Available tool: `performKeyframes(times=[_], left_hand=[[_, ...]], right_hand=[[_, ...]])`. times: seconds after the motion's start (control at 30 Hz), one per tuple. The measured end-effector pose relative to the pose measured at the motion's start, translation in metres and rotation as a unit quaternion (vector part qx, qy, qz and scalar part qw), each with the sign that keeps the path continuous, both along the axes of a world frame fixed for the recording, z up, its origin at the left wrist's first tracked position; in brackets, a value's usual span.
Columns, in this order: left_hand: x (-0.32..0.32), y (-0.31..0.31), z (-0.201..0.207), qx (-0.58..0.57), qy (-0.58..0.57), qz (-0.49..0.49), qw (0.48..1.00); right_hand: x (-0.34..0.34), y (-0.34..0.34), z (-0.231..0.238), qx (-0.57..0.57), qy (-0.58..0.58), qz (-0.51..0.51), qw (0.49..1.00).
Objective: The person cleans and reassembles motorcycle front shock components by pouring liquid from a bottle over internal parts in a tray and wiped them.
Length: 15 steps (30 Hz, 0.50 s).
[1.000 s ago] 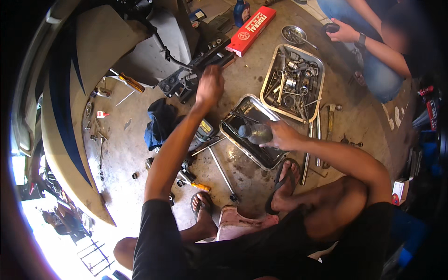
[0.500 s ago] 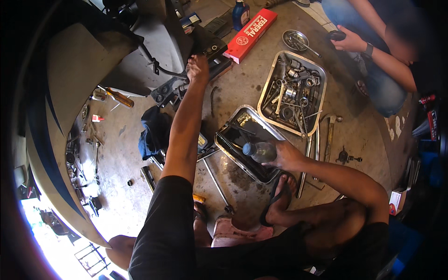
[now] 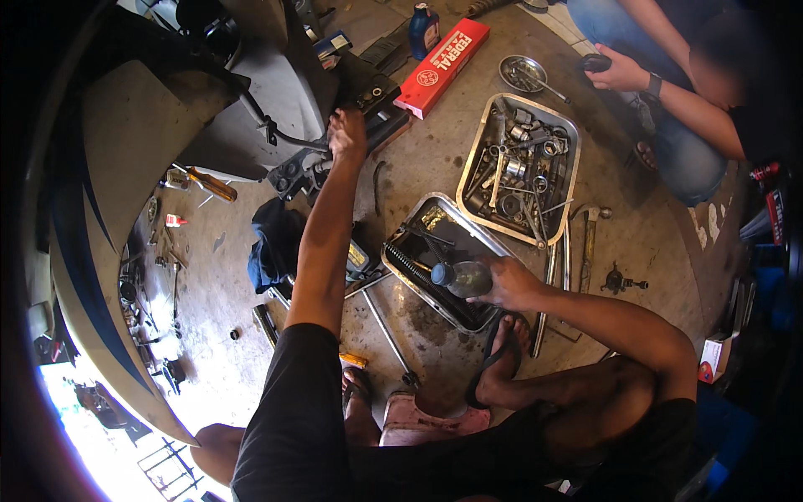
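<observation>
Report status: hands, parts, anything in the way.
Left hand on the dark engine part. Right hand holds a glass jar over the oily tray. Spring inside.

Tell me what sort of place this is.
Most likely a small motorbike repair workshop. On the bare concrete floor sits a rectangular metal tray of sockets and spanners, beside a dark oily metal pan, and grey vehicle body panels lie stripped at the upper left.

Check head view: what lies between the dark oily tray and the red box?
Mostly bare, stained concrete floor between the dark tray and red box; a small curved dark piece lies near its left edge.
</observation>
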<state>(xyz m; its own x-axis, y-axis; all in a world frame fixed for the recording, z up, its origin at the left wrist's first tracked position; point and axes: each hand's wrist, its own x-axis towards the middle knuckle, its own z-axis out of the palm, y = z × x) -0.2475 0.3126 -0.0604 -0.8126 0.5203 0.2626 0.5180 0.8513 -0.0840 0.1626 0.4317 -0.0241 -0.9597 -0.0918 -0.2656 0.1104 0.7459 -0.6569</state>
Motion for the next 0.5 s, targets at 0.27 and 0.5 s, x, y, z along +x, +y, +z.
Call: performKeyframes(times=[0.27,0.5], left_hand=[[0.002,-0.007,0.004,0.062,-0.05,0.024,0.996],[0.008,0.001,-0.006,-0.038,0.019,-0.003,0.999]], right_hand=[[-0.004,-0.002,0.009,-0.016,-0.042,0.012,0.999],[0.001,0.001,0.003,0.0,-0.013,0.003,1.0]])
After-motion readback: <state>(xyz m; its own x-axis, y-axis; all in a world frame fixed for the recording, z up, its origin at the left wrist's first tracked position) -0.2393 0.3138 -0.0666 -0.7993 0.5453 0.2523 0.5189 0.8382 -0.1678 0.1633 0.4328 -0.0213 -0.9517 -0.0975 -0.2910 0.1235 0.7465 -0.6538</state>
